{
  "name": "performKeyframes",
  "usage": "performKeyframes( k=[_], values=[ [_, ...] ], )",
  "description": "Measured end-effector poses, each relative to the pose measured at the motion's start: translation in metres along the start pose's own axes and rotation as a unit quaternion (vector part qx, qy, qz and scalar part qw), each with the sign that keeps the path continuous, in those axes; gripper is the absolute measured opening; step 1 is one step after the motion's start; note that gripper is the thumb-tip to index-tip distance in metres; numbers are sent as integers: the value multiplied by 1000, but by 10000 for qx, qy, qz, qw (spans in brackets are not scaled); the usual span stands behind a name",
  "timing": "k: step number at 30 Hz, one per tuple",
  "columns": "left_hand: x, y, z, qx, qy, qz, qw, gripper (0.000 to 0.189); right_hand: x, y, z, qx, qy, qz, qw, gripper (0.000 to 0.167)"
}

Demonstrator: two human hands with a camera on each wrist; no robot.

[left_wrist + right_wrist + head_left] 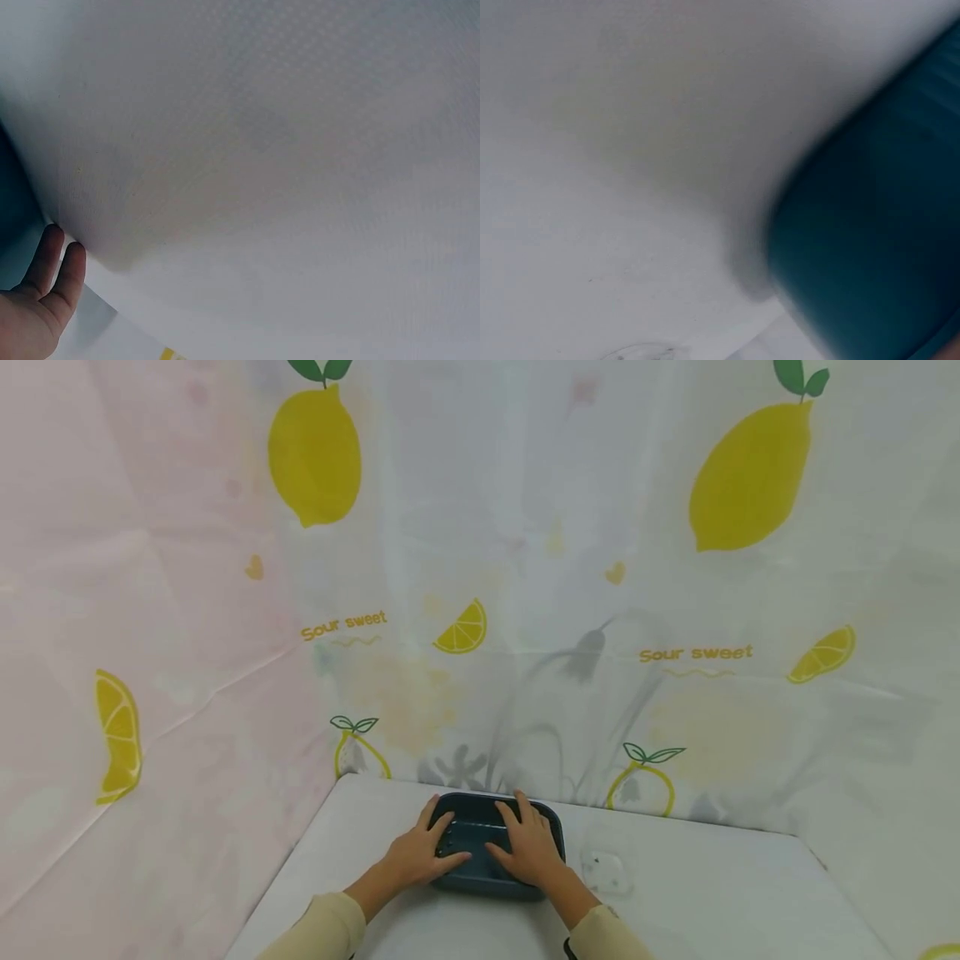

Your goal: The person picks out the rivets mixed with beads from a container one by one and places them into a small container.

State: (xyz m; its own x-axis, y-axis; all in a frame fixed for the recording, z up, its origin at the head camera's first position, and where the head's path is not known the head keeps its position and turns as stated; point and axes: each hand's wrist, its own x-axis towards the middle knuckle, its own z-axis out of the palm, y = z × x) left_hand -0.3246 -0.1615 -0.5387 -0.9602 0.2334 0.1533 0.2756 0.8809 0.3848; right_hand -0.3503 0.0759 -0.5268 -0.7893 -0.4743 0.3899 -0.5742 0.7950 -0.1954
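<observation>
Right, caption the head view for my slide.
Left hand and right hand spread over opposite ends of a dark teal rectangular basin on a white table, before lemon-print sheeting.

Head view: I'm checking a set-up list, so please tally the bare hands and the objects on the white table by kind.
Dark blue basin: 1
Clear object, exact kind unclear: 1
Hands, the left hand and the right hand: 2
Total: 4
</observation>
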Motion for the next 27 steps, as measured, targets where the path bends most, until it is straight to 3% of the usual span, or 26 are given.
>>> performKeyframes(
  k=[9, 19, 27],
  values=[
    [3, -2, 2, 62, 51, 59, 10000, 87, 8, -12, 10, -51, 210, -217, 9995, 68],
    [2, 0, -1, 84, 26, -91, 9999, 95, 20, -32, 20, 123, -307, -45, 9994, 66],
    [3, 1, -2, 115, 25, 5, 9999, 93, 27, -35, 25, 318, -618, 98, 9975, 59]
  ],
)
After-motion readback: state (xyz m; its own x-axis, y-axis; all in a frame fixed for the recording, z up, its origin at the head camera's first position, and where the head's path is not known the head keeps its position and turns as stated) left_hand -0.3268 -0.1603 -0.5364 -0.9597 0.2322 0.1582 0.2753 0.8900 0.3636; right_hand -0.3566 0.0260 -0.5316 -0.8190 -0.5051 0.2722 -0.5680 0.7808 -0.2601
